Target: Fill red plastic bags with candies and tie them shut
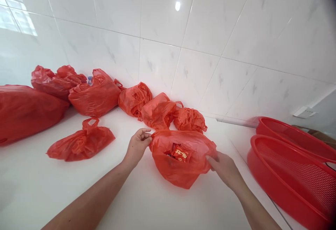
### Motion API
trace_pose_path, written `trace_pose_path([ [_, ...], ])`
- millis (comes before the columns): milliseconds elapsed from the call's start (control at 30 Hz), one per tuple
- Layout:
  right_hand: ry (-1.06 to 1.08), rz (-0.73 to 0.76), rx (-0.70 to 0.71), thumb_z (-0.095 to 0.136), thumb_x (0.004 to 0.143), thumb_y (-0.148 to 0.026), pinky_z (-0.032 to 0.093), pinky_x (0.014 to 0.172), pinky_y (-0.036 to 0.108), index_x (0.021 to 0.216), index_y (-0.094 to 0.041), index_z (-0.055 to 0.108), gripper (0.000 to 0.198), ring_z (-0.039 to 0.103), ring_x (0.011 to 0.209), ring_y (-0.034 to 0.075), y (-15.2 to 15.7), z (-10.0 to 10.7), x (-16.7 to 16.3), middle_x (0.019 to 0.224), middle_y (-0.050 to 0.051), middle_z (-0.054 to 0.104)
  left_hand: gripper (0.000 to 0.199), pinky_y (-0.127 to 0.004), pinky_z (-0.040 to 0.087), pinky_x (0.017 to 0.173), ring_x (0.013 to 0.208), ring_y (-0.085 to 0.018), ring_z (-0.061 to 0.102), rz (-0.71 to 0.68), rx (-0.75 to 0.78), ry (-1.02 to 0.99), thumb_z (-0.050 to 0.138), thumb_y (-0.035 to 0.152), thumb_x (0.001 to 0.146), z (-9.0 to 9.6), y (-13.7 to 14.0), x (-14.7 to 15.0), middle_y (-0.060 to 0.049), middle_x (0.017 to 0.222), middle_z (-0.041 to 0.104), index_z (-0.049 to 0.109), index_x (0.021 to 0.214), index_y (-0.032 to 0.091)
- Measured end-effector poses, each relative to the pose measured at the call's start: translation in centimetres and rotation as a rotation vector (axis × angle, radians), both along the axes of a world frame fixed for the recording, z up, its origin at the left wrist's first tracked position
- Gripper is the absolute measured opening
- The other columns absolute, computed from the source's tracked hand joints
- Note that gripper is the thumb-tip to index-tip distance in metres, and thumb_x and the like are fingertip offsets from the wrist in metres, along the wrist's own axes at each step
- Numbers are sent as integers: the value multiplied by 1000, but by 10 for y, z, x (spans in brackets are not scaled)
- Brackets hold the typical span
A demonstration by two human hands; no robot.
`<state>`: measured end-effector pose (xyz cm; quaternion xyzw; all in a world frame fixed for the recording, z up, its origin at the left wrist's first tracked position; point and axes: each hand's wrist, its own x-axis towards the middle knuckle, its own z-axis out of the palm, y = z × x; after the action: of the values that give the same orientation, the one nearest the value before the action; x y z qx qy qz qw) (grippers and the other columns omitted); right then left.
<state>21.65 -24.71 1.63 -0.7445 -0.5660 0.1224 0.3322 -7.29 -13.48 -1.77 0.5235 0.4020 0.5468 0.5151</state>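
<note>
A red plastic bag [178, 177] stands on the white table with its mouth spread wide. Inside it lie red packets [181, 153] with gold lettering; what is under them is hidden. My left hand [138, 146] pinches the bag's left rim between thumb and fingers. At the right rim, my right hand [224, 168] grips the plastic, its fingers partly behind the bag. Just behind this bag sits a crumpled red bag [190, 119]. To the left of my left hand lies a tied red bag [81, 142] with its handle loop sticking up.
More full red bags [94, 97] line the tiled wall [162, 20], a large one [28, 112] at the far left. Two red plastic baskets [278, 177] with mesh stand at the right. A white socket strip [305, 112] is on the right by the wall.
</note>
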Motion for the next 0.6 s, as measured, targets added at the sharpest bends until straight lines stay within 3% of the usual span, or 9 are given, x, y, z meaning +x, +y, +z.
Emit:
trace_pose_path([
  [100, 235, -18, -8, 55, 75, -42, 40, 50, 28, 62, -22, 57, 24, 59, 57, 21, 11, 19, 5, 57, 0, 61, 30, -25, 46, 65, 68, -12, 58, 43, 102, 34, 62, 26, 69, 16, 13, -2, 1, 75, 61, 54, 97, 17],
  [267, 367, -109, 308, 53, 77, -46, 46, 56, 26, 78, -21, 59, 26, 59, 66, 17, 23, 65, 21, 73, 2, 62, 37, -24, 46, 62, 68, -12, 59, 31, 309, 64, 58, 22, 72, 73, 27, -7, 0, 80, 63, 50, 109, 20],
  [333, 377, -82, 331, 57, 75, -46, 46, 54, 25, 73, -20, 59, 27, 57, 65, 16, 27, 82, 26, 72, 2, 62, 42, -23, 45, 59, 68, -12, 59, 49, 413, 255, 51, 18, 74, 97, 30, -10, 0, 86, 65, 48, 116, 23],
  [400, 342, -84, 313, 61, 71, -45, 46, 53, 24, 67, -19, 59, 27, 57, 64, 15, 30, 98, 29, 69, 2, 61, 44, -21, 42, 55, 64, -11, 57, 108, 515, 568, 46, 12, 74, 117, 32, -12, -1, 88, 65, 51, 116, 25],
  [500, 354, -124, 385, 64, 69, -43, 46, 52, 23, 60, -18, 55, 27, 58, 63, 15, 33, 116, 32, 65, 2, 61, 46, -22, 37, 53, 61, -13, 55, 194, 663, 999, 39, 6, 74, 140, 34, -16, 0, 74, 63, 56, 112, 24],
  [600, 312, -85, 327, 65, 68, -39, 45, 51, 22, 57, -18, 53, 27, 56, 60, 13, 33, 127, 30, 63, 1, 60, 47, -23, 35, 54, 60, -15, 54, 222, 751, 1182, 36, 3, 74, 152, 32, -16, 0, 66, 58, 56, 111, 23],
])
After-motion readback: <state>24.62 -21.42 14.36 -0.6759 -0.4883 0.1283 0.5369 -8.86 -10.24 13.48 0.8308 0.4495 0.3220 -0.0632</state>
